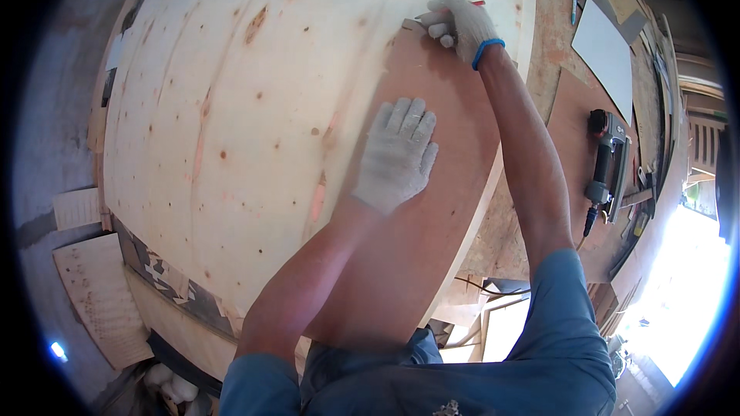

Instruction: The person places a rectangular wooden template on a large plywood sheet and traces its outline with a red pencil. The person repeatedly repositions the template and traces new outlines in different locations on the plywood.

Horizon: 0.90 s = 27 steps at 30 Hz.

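A large pale plywood sheet [254, 108] with knots lies in front of me. On its right part rests a long reddish-brown board [455, 139], its near end reaching to my waist. My left hand [395, 154], in a whitish work glove, lies flat on the board with its fingers stretched out. At the board's far end is my right hand [462, 25], gloved too, with a blue cuff band. Its fingers are curled around a thin red pencil [479, 3], of which only a short piece shows; the rest is hidden by the glove.
Right of the sheet, a nail gun [605, 162] with a hose lies on the workbench [505, 231]. Beyond it are a white panel [605, 54], a blue pen [574, 9], a hammer [640, 197] and wood scraps. Wooden boards [100, 293] stand at the lower left.
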### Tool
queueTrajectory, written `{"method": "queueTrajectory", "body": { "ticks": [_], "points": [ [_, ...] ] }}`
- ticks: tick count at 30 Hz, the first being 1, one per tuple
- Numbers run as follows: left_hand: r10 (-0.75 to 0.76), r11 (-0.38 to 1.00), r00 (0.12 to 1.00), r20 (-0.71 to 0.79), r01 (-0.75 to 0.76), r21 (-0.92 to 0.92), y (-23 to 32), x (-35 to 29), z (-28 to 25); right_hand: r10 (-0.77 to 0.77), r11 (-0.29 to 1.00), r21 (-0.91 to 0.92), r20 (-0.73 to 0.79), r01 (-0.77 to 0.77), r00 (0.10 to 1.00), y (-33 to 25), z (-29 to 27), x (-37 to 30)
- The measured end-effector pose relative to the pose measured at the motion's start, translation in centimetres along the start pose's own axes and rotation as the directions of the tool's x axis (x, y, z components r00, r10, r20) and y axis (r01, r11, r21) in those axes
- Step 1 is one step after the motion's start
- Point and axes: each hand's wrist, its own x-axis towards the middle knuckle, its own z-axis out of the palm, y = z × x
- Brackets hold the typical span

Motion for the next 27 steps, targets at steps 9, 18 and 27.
{"method": "queueTrajectory", "body": {
  "ticks": [9,18,27],
  "points": [
    [-0.016,0.999,1.0,-0.003,0.016,0.034,-0.1,-0.4,0.4,0.003,0.979,-0.203,-0.054,-0.014,0.999,-0.3,1.7,-0.3],
    [0.013,1.0,0.999,0.036,-0.013,-0.019,-0.3,0.0,-0.3,-0.002,0.939,-0.344,-0.014,-0.003,1.0,-0.3,2.1,1.5],
    [-0.042,0.995,0.997,0.062,0.048,-0.086,0.5,0.4,-1.0,-0.168,0.787,-0.605,-0.4,-0.122,0.901,-2.9,-12.7,-4.4]
  ]
}}
